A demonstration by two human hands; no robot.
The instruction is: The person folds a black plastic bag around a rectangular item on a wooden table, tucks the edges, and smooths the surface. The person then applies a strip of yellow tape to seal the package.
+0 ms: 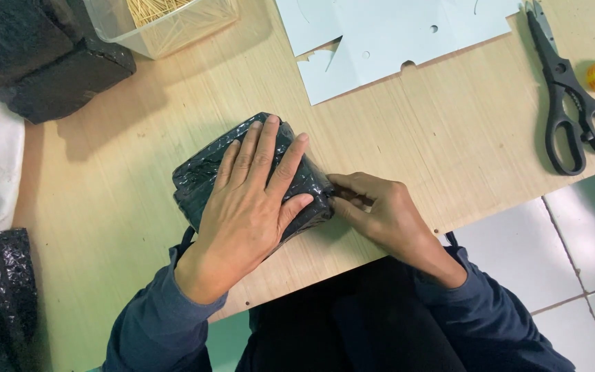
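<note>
Pale wooden tabletop (449, 131) filled most of the view, evenly lit, soft shadows at upper left, light tiled floor (573, 248) with dark grout lay at lower right

Black bubble-wrapped parcel (204, 180) mid-desk, pressed flat under the left hand (246, 207); similar black parcels (43, 58) stacked at top left.

Left hand (246, 207) lies flat on black wrapped parcel (204, 176); right hand (380, 210) pinches its end.
</note>
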